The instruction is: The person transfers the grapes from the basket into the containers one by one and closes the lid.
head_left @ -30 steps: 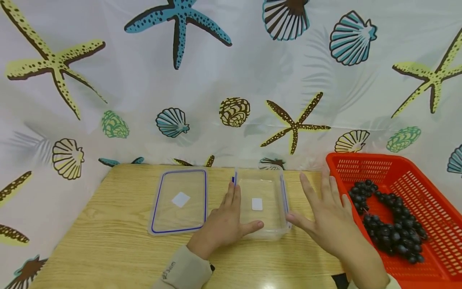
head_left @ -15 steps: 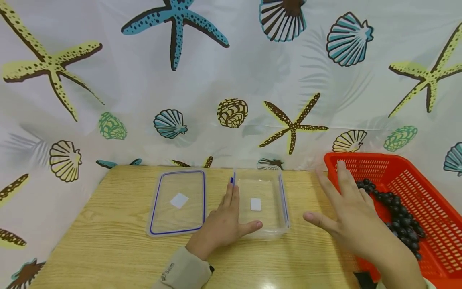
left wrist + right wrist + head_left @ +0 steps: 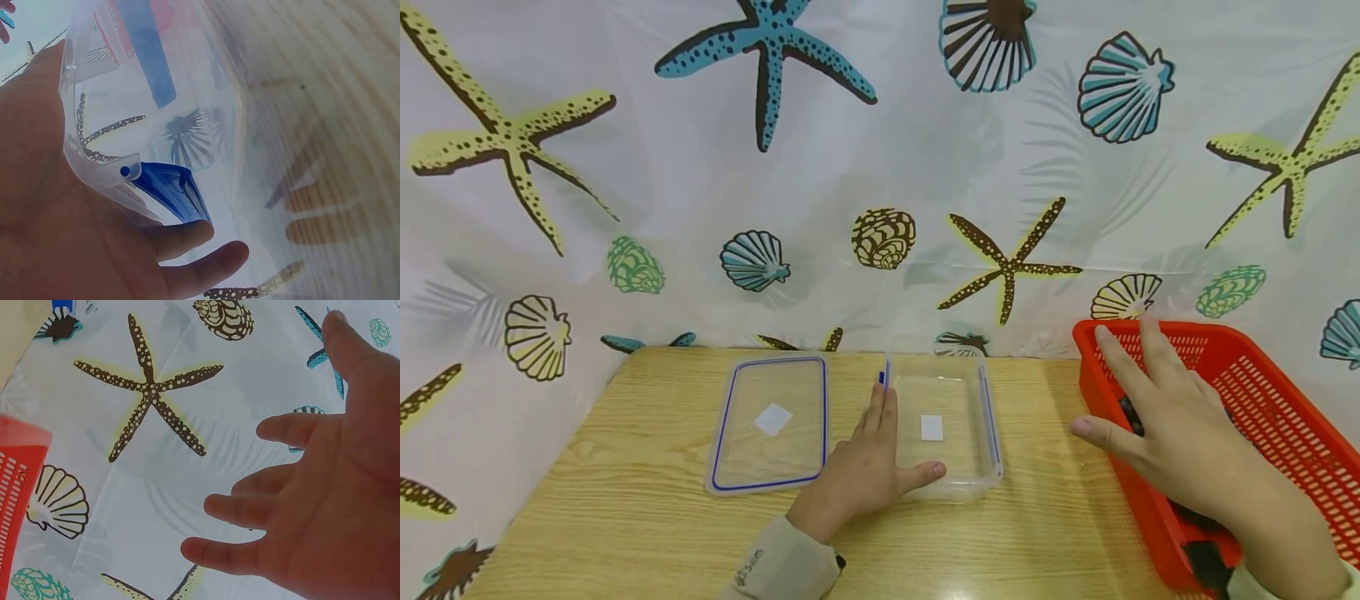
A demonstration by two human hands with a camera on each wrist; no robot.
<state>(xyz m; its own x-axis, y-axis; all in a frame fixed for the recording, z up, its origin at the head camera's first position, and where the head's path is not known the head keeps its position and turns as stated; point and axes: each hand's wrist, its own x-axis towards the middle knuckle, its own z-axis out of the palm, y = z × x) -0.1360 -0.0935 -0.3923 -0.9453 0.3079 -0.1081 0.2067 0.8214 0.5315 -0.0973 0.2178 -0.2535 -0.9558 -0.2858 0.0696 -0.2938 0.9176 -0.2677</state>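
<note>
My left hand (image 3: 865, 479) rests against the left side of a clear plastic food container (image 3: 992, 425), fingers straight along the wall and thumb over the near rim. A blue clip (image 3: 170, 184) on the container hangs right by the fingertips in the left wrist view. Over a red plastic basket (image 3: 1120, 492) hovers my right hand (image 3: 1187, 442), its fingers spread and holding nothing. Dark grapes (image 3: 1129, 415) lie in the basket, mostly hidden behind that hand. In the right wrist view, the palm and fingers (image 3: 281, 428) stand bare against the cloth.
A clear lid (image 3: 767, 458) with a blue seal lies flat left of the container. All stand on a wooden table (image 3: 625, 500). Behind the table hangs a white cloth (image 3: 850, 167) printed with starfish and shells.
My right hand has moved right, from beside the container to over the red basket, covering most of the grapes. The left hand has stayed against the container.
</note>
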